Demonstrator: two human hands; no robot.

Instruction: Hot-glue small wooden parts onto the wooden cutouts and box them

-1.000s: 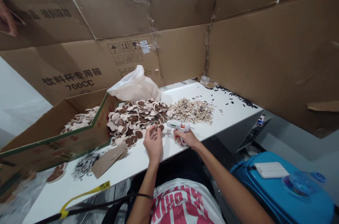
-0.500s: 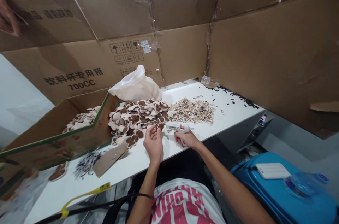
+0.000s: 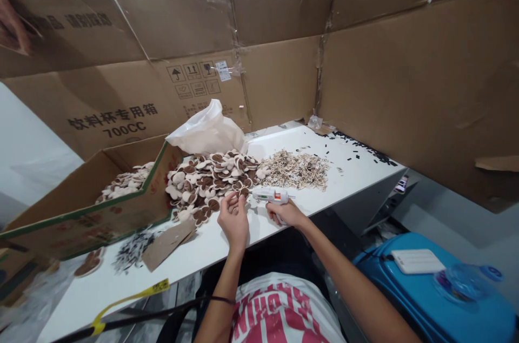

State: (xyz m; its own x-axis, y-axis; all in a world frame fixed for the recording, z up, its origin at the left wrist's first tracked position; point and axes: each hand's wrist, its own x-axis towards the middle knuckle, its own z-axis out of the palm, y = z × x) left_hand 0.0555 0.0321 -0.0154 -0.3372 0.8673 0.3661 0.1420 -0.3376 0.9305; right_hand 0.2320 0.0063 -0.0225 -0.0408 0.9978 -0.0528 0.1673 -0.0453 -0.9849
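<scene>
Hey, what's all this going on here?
A person is sitting at a white table. The right hand grips a white glue gun, its nozzle pointing at a small brown-and-white piece pinched in the left hand. Whether they touch is too small to tell. Beside the left hand lies a pile of similar pieces; beyond the gun is a heap of pale little strips. An open cardboard box on the left holds more pieces.

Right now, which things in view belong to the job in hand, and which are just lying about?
Apparently in use:
white glue gun, in the right hand
brown lobed piece, at the left hand's fingertips
pile of brown-and-white lobed pieces, likely stock

Seemingly just lying about:
clear plastic bottle
white rectangular device
</scene>
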